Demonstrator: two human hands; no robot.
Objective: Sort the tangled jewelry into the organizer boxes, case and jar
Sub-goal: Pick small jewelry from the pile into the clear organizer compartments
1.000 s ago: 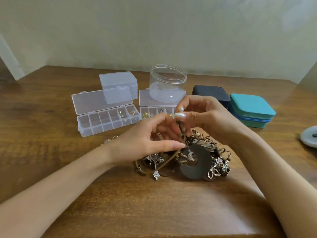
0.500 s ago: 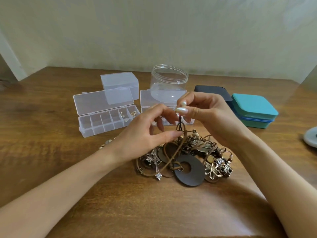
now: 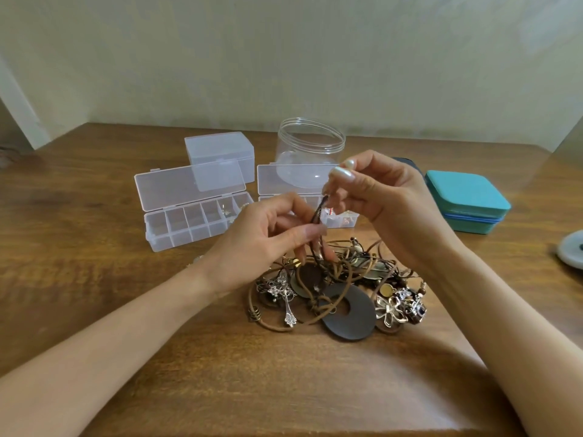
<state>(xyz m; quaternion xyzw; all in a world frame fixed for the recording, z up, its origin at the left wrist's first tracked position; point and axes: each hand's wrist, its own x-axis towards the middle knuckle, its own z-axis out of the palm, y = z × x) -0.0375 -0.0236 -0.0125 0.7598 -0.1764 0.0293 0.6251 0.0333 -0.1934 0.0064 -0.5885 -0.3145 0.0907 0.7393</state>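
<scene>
at the centre of the counter, head view: the tangled jewelry lies in one heap beneath the hands. both hands work on one brown cord. the right hand pinches the cord's upper end between narrow fingers. the left hand pinches the same cord lower down, fingers curled and thumb against the strand. the cord runs down into the heap, where it loops round a dark ring pendant and passes close to a silver cross pendant.

procedure, as judged:
1. hold the upper end steady with the right hand.
2. slide the left pinch down the strand toward the knots. do not pull hard, since tension probably tightens the loops round the ring pendant.
3. feed slack through each loop in turn.
4. lift only once the strand runs free; otherwise the whole heap likely rises with it.

destinations: the long organizer box and the second organizer box stand open behind the hands, with a few small pieces in their compartments. the jar stands without a lid. the teal case is closed. a corded pendant looks too bulky for the small compartments, so the jar or case seems the better fit.
</scene>
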